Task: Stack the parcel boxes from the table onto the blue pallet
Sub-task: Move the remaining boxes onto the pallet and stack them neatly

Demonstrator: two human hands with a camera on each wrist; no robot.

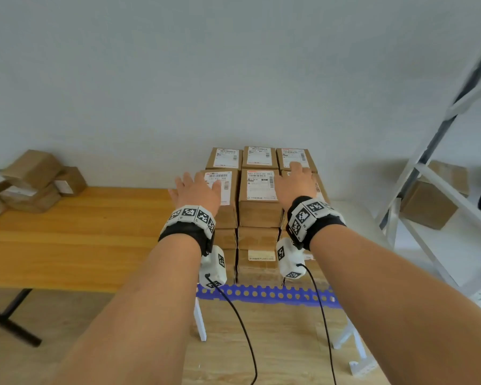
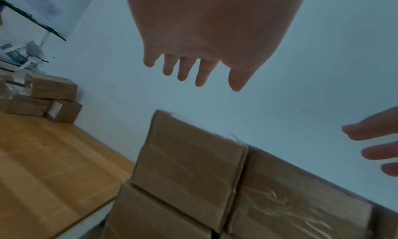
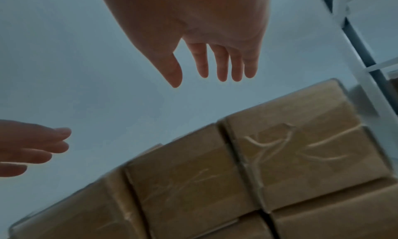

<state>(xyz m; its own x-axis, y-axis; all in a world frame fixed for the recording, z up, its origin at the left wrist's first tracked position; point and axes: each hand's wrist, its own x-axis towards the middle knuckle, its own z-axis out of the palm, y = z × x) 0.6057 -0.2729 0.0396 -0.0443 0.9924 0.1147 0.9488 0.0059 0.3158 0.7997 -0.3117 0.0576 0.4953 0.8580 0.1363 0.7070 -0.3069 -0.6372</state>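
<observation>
A tall stack of brown parcel boxes [image 1: 258, 190] with white labels stands on the blue pallet [image 1: 264, 293], several layers high. My left hand [image 1: 197, 190] hovers over the front left top box [image 2: 189, 167], fingers [image 2: 183, 71] straight and spread, holding nothing. My right hand [image 1: 296, 182] hovers over the front right top box [image 3: 301, 150] with its fingers [image 3: 221, 64] extended and empty. Each wrist view shows the palm above the box tops with a gap of air between. More parcel boxes [image 1: 36, 182] lie piled at the wooden table's far left.
The wooden table [image 1: 81, 237] adjoins the pallet stack on the left. A white metal shelving frame [image 1: 439, 173] with cardboard boxes [image 1: 428, 204] stands on the right. A plain wall rises behind the stack. Wrist camera cables [image 1: 245, 334] hang below my arms.
</observation>
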